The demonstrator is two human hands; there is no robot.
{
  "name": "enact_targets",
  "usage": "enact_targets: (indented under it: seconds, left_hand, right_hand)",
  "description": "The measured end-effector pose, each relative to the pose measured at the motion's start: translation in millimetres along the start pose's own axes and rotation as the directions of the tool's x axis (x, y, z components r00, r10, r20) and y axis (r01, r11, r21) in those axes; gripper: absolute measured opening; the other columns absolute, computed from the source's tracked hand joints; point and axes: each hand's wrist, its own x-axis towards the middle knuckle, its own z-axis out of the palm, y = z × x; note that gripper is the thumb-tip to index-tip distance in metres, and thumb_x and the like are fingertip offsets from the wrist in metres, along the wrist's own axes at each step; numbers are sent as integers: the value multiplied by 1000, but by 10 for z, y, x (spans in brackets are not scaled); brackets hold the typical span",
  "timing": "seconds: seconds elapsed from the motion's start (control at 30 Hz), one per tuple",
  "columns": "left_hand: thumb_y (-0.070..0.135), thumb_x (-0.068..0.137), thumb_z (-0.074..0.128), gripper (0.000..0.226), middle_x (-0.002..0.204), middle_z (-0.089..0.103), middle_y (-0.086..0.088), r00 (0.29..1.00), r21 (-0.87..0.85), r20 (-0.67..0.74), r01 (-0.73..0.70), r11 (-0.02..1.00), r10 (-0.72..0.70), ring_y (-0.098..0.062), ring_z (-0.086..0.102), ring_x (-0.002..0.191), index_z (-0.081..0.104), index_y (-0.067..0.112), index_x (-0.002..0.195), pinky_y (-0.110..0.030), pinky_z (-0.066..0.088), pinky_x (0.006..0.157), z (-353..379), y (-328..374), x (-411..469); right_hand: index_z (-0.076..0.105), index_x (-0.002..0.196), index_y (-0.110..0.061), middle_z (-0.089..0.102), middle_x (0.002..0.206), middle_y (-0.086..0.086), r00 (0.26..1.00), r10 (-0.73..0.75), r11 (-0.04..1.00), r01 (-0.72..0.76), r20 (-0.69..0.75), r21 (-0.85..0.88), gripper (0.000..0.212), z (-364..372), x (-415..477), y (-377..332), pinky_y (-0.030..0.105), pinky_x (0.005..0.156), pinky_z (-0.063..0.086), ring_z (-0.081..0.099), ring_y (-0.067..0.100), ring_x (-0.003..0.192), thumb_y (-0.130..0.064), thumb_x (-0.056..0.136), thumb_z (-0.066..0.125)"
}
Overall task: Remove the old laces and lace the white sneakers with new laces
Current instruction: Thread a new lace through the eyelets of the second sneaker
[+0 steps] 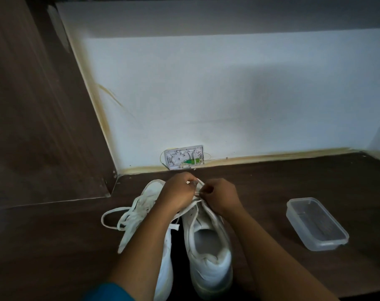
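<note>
Two white sneakers stand side by side on the dark wooden floor, heels toward me. The right sneaker has its opening showing, and a white lace runs up its front. Over its toe end my left hand and my right hand meet, each pinching a piece of that lace. The left sneaker is partly hidden under my left forearm. Loose white laces lie in loops on and beside it, at its left.
A clear plastic container with nothing in it sits on the floor to the right. A small white wall box with green parts is fixed low on the white wall behind the shoes. A dark wooden panel rises at the left.
</note>
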Motion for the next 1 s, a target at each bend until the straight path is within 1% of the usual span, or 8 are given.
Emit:
enact_targets:
  seconds: [0.13, 0.3, 0.47, 0.57, 0.67, 0.77, 0.9, 1.0]
  left_hand:
    - [17, 96, 49, 32, 128, 59, -4, 999, 112, 40, -2, 994, -2, -19, 57, 113, 56, 16, 127, -28, 43, 92, 11, -54, 36]
    - [13, 91, 52, 44, 133, 56, -7, 997, 225, 74, -31, 974, 15, -21, 53, 120, 50, 17, 134, -27, 40, 97, 33, -86, 100]
    - [8, 89, 54, 38, 121, 63, -7, 998, 217, 56, -25, 976, 13, -22, 59, 109, 58, 18, 126, -22, 41, 82, 44, -124, 115]
    - [12, 82, 66, 28, 100, 65, 0, 999, 172, 31, -18, 985, 12, -19, 61, 94, 63, 18, 110, -20, 39, 71, 31, -144, 78]
    - [9, 79, 67, 22, 82, 54, 6, 999, 219, 21, -44, 975, 40, -13, 53, 80, 63, 20, 97, -20, 36, 66, 33, -131, 58]
    - [4, 77, 65, 17, 72, 56, -1, 998, 314, 29, -65, 947, 58, -17, 52, 72, 66, 20, 79, -25, 40, 63, 26, -84, 67]
    - [6, 79, 63, 16, 88, 72, -12, 998, 436, 40, -66, 897, 54, -24, 66, 85, 75, 7, 89, -30, 54, 73, 33, -2, 63]
    - [4, 82, 57, 13, 88, 66, -21, 997, 443, 64, 3, 896, -35, -31, 65, 89, 65, -5, 88, -33, 48, 65, -6, 45, 23]
  right_hand:
    - [66, 92, -14, 68, 106, 10, 998, 50, 999, -50, -26, 7, 16, 52, 41, -36, 19, 71, 32, 59, 25, 105, -7, 88, 52]
    - [63, 93, -13, 67, 108, 9, 998, 64, 998, -64, -22, -12, 15, 44, 84, -45, 20, 72, 33, 58, 24, 106, -9, 90, 50]
    - [64, 88, -14, 67, 103, 9, 995, 96, 994, -94, -40, 48, 13, 41, 78, -27, 19, 70, 33, 59, 24, 102, -9, 89, 52]
    - [65, 91, -10, 67, 102, 9, 995, 88, 995, -85, -38, 59, 12, 23, 68, -22, 20, 69, 33, 60, 24, 100, -9, 88, 54]
    - [66, 95, -10, 67, 103, 7, 995, 97, 992, -93, -37, 87, 13, 7, 56, -26, 21, 73, 38, 60, 22, 101, -10, 86, 57]
    - [67, 99, -14, 67, 107, 5, 997, 81, 994, -82, 10, 75, 22, -13, 47, -45, 21, 81, 43, 60, 19, 103, -10, 79, 59]
    - [72, 94, -11, 70, 99, 5, 996, 40, 998, -43, 82, 38, 19, -60, 30, -68, 23, 78, 46, 63, 18, 97, -16, 77, 64]
    - [71, 92, -13, 70, 97, 3, 998, 22, 1000, -23, 64, 9, 21, -47, 11, -71, 22, 76, 45, 63, 15, 94, -25, 74, 70]
